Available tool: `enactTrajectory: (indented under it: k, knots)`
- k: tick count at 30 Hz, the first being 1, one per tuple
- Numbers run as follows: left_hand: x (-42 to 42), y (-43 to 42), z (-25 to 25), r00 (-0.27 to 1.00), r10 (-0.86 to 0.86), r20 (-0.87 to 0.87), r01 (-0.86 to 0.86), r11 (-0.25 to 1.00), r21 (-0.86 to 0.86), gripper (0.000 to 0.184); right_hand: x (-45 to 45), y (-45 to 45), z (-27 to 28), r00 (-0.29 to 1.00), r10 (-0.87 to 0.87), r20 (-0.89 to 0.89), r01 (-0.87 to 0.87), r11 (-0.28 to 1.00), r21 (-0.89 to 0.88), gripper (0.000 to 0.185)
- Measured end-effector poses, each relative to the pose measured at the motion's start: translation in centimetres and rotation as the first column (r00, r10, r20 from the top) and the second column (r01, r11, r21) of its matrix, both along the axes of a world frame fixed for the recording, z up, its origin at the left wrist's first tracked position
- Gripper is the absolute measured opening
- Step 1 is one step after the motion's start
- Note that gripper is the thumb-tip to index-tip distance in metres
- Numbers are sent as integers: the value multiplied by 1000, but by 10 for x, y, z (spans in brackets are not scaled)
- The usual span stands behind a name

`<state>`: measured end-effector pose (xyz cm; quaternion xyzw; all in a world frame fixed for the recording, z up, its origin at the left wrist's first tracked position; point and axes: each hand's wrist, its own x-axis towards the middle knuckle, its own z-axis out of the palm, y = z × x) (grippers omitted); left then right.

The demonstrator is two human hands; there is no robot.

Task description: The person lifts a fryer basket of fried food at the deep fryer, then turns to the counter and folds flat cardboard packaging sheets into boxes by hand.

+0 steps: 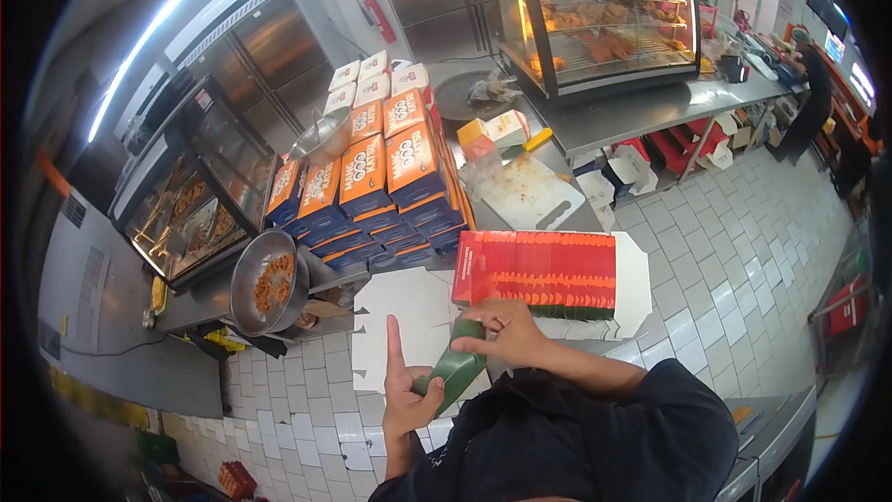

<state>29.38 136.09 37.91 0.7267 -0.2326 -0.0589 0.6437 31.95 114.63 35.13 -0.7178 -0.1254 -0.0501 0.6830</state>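
Observation:
A folded green leaf piece [457,370] is held between both hands in front of my body. My left hand [409,395] pinches its lower left end with the thumb, the index finger pointing up. The fingers of my right hand [502,333] close on its upper end. Beneath and behind my left hand lies a flat white carton sheet [383,325]. Just beyond my right hand, a long row of red folded cartons [548,270] is packed on the counter, with a white flap at its right end and green edges along the near side.
Stacked orange and blue boxes [400,163] stand behind the sheet. A metal bowl of orange-brown food [269,281] is at left. Beyond are a white cutting board [530,191], a heated display case [604,23] and another glass case [200,186]. A person [810,98] stands far right.

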Motion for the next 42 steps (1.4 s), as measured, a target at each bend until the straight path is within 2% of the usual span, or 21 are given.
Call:
enactTrajectory:
  k: [7,10,14,16,17,19,20,22,24,27,29,31,32,33,34,35,36,37,39,41,42]
  knots:
    - [16,-2,-6,999,-7,45,7,1000,18,100,11,-2,9,938,254,236,-213,959,-188,39]
    - [23,-6,-16,996,17,83,-11,997,-76,98,10,-3,3,912,363,191,-286,896,-339,39]
    - [25,-7,-9,1000,21,-11,-22,994,-105,94,20,-10,-4,950,284,131,-270,956,-119,34]
    - [27,-14,-2,995,81,66,-88,991,105,93,17,-12,6,945,327,-11,-314,900,-303,28]
    - [28,-13,-3,995,76,64,-83,991,108,93,15,-12,6,947,322,-12,-311,902,-300,28]
    - [33,-9,-9,995,83,61,-98,950,297,90,10,-12,3,909,265,322,-103,890,-444,20]
    - [34,-9,-14,995,81,65,-97,951,294,90,6,-11,0,908,264,324,-99,889,-447,20]
    - [33,-6,-29,968,-5,252,-133,838,529,91,-4,-4,-11,835,190,516,83,884,-460,21]
    - [26,-3,-48,958,-58,282,-142,758,637,76,-10,-1,-15,849,182,497,99,868,-487,21]
    - [25,-4,-48,911,-155,382,-113,798,592,83,-13,2,-16,883,196,426,86,826,-558,24]
    - [21,-2,-42,950,-153,273,-76,733,676,94,-10,4,-14,828,144,542,153,872,-466,18]
    - [22,4,-38,722,125,681,-444,838,317,96,-4,-1,-17,857,63,511,184,889,-419,20]
    - [25,10,-48,503,428,751,-646,763,-2,97,-1,-7,-17,881,-15,472,219,900,-378,23]
    - [29,12,-50,226,683,695,-750,577,-323,98,-1,-15,-16,878,-16,478,223,897,-381,23]
    - [29,14,-50,224,686,692,-747,577,-330,98,-1,-24,-16,970,-136,199,160,981,-108,22]
    - [27,18,-48,282,808,518,-743,525,-415,97,0,-29,-15,982,-152,-115,172,967,187,22]
    - [24,19,-45,335,886,322,-746,457,-484,97,10,-30,-26,988,-138,-67,153,909,388,19]
    - [21,18,-64,330,887,322,-749,454,-484,97,12,-31,-28,989,-133,-67,148,910,388,19]
    - [12,4,-102,756,653,44,-607,724,-328,94,16,-34,-31,982,39,-183,94,744,662,17]
    - [-4,3,-95,863,505,26,-492,850,-189,91,20,-39,-49,978,109,-176,5,836,549,18]
    - [-6,12,-108,830,553,73,-525,819,-230,79,20,-40,-57,967,173,-186,-81,904,420,20]
